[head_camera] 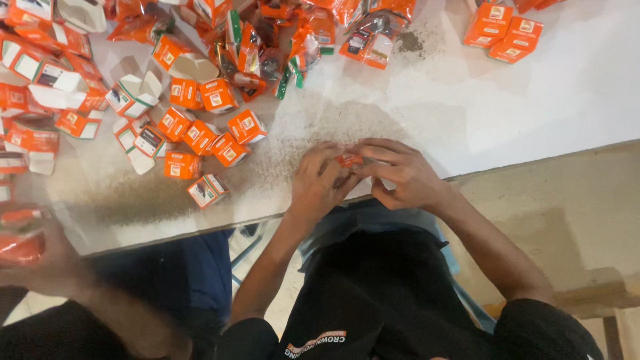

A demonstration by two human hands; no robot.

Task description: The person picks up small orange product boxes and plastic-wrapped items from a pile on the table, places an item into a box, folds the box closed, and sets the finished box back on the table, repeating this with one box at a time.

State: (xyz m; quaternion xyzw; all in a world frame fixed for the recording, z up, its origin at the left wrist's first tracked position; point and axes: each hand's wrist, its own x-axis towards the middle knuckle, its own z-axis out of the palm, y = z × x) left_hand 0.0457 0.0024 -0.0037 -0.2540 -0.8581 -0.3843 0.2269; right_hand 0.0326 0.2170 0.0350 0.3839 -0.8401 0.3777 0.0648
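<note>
While both hands meet over the table, the left hand and right hand pinch a small orange packet between their fingertips, lying crosswise.

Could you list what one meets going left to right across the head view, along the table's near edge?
Co-worker's blurred hand holding something orange → lone orange box → left hand → small orange piece pinched between both hands → right hand → bare white table.

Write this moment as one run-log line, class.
left hand: gripping small orange packet | right hand: gripping same packet | white table: scattered small orange cardboard boxes | co-worker's hand: blurred, lower left
</note>
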